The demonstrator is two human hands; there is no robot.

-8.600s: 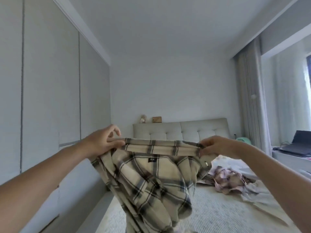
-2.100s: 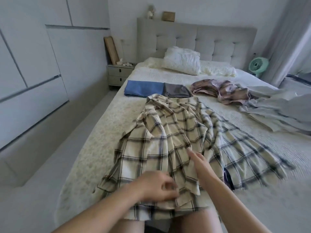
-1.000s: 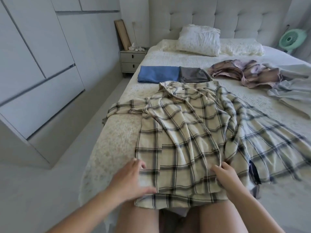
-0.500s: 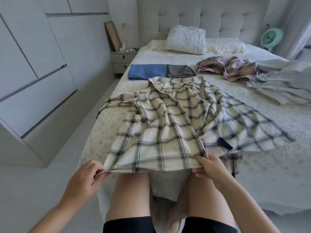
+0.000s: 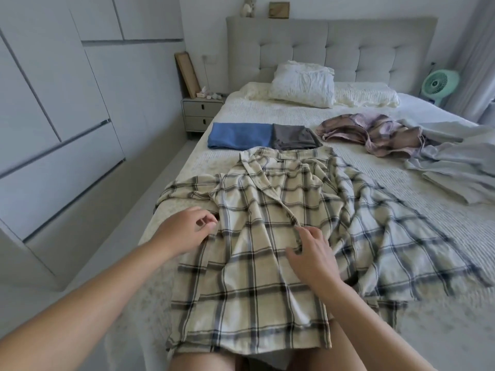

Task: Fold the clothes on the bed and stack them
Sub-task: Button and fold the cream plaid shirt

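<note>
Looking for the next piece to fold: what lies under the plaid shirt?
The plaid shirt lies spread on the bed, its hem draped over the person's legs. Anything else beneath it is covered, so I cannot tell.

2 bare forearms, no sleeves, bare thighs

Single head-worn wide-angle view, at bed (image 5: 267,111) foot, facing forward and down toward headboard (image 5: 348,49). Close above both hands; left hand (image 5: 184,231) and right hand (image 5: 312,254) fill lower frame. No second view.
</note>
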